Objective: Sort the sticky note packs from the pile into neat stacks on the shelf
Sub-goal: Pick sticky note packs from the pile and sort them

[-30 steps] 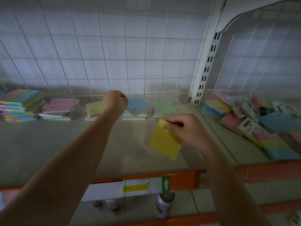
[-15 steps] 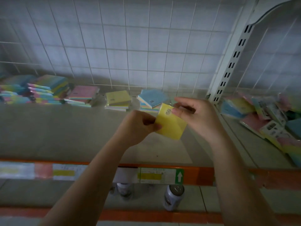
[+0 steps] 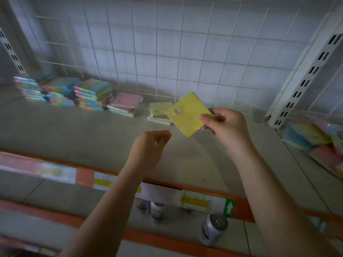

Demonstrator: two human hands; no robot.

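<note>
While your right hand (image 3: 225, 125) pinches 1 yellow pack (image 3: 188, 114) by its right edge, tilted in the air above the shelf (image 3: 74, 134), your left hand (image 3: 151, 145) hangs loosely curled just below it, holding nothing. You look to be mid-placement: the next move calls for lowering it square onto the yellow stack (image 3: 159, 112) near the shelf's back edge.

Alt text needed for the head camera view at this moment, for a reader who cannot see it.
A person's right hand pinches a yellow sticky note pack above a grey shelf, while the left hand hovers loosely curled, holding nothing. Behind it lies a yellow stack, with pink and multicoloured stacks further left.
</note>
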